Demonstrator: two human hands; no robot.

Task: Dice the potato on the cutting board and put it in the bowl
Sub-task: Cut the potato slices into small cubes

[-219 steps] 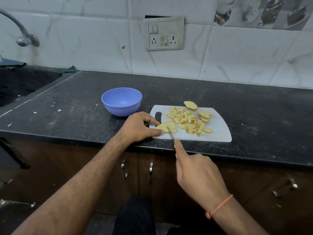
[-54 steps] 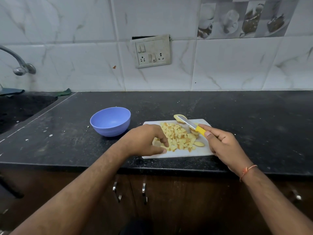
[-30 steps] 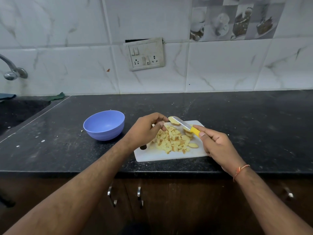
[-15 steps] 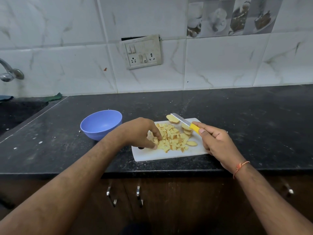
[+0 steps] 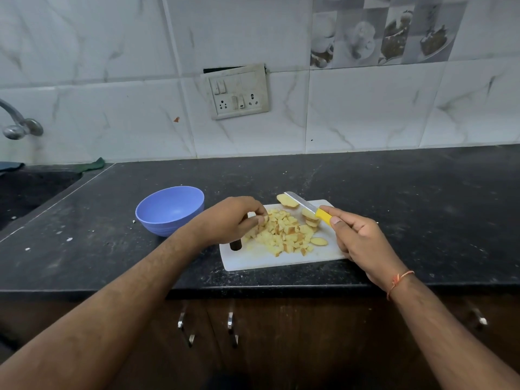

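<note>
Yellow-handled knife (image 5: 309, 209), diced potato (image 5: 282, 235), blue bowl (image 5: 170, 209)

The light is soft and a bit dim. The white wall tiles (image 5: 365, 108) look brightest. The black counter (image 5: 394, 192) shines a little. A small dark shadow sits under the blue bowl (image 5: 168, 209). Straight lines bend near the edges. The near arms look a bit blurry.

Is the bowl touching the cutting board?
Apart. The head view shows dark counter between the bowl and the cutting board, though the left arm covers part of that gap.
</note>
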